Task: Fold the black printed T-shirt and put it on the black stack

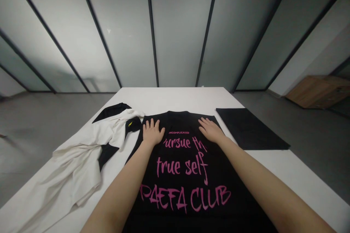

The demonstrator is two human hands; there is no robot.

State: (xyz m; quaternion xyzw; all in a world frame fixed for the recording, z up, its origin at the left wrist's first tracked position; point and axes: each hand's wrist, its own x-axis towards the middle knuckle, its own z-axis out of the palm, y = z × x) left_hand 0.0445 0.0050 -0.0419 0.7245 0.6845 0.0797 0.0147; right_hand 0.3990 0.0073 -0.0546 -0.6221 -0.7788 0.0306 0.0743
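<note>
A black T-shirt [180, 120] with pink lettering lies spread flat on the white table, its collar edge at the far side. No sleeves stick out at its sides. My left hand [152, 132] rests flat on the shirt's upper left part, fingers spread. On the upper right part lies my right hand [211, 130], palm down with fingers stretched out. Neither hand grips the cloth. My forearms cover parts of the shirt's sides and some of the lettering.
Left of the shirt lies a crumpled white and black garment [79, 164] with a small yellow mark. A folded black cloth [250, 129] sits at the table's right edge. The white table [175, 96] ends before frosted glass panels [177, 29]. A wooden box-like piece [318, 91] stands far right.
</note>
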